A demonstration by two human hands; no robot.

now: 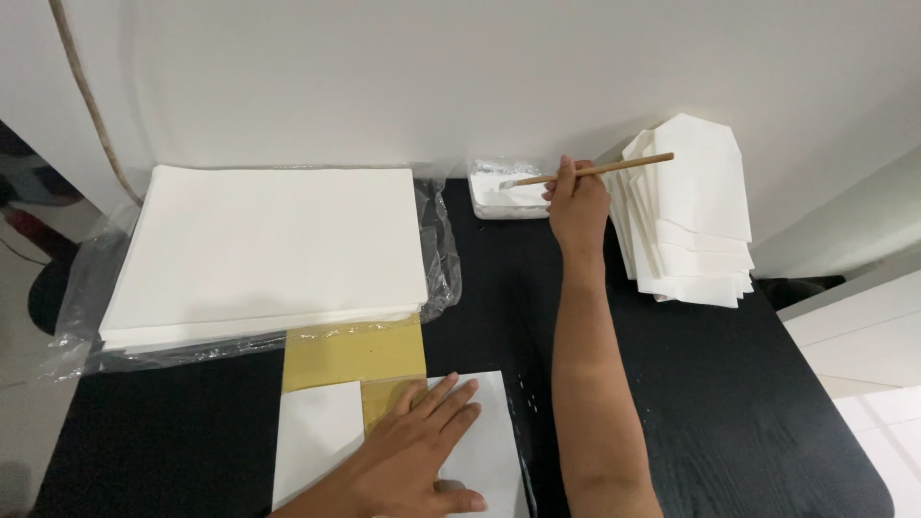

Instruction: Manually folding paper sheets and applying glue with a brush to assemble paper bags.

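head camera looks steeply down, close over black table.

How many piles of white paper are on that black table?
2. A big flat stack of sheets lies at the back left on clear plastic wrap; a fanned pile of folded envelopes leans against the wall at the right, past the right hand.

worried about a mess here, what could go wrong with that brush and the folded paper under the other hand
The wooden-handled brush in the right hand, dipped in the small clear tray of white paste, might drip onto the black table. The left hand pressing the folded white sheet could let it shift.
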